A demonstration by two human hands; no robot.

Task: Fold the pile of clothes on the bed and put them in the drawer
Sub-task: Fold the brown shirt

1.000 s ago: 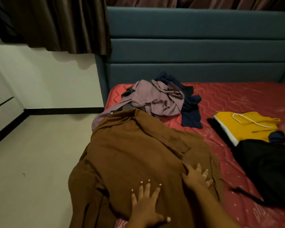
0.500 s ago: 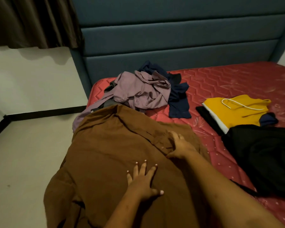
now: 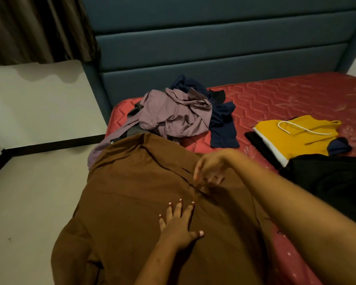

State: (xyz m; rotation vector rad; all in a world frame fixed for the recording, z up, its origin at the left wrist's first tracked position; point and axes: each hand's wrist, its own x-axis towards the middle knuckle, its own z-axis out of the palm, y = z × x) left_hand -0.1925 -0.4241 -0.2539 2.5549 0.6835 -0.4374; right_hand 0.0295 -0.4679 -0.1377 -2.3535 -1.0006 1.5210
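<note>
Left hand [image 3: 179, 225] is flat on the brown shirt [image 3: 136, 202], fingers straight and spread. It presses the cloth down and grips nothing. Just right of it, my right hand [image 3: 210, 169] curls down over the shirt's front placket. It's blurred, so I can't tell whether the fingertips have pinched the fabric or only hover above it.

The shirt lies across the lower middle of the frame, and its left side hangs off the edge of the bed [image 3: 296, 93] toward the floor [image 3: 29, 212]. That's my worry: with so much cloth over the side, lifting my left palm could let the shirt slide down. A hard tug on the placket could bunch the cloth under my palm and leave the fold crooked. The shirt's far end also overlaps the unfolded pile, so pulling it could drag the mauve garment [image 3: 173, 118] along.

Across the scene now: a dark curtain [image 3: 39, 27] at upper left, a pale wall [image 3: 39, 103] with black skirting, and a plain light floor. At centre, the teal padded headboard [image 3: 214, 48] stands behind the quilted red mattress. The mauve garment and a navy garment [image 3: 222, 128] are heaped near the headboard. Further right lie a folded yellow hoodie [image 3: 296, 138] with a white drawstring and a black garment [image 3: 327, 182] just below it. No drawer is in view.
</note>
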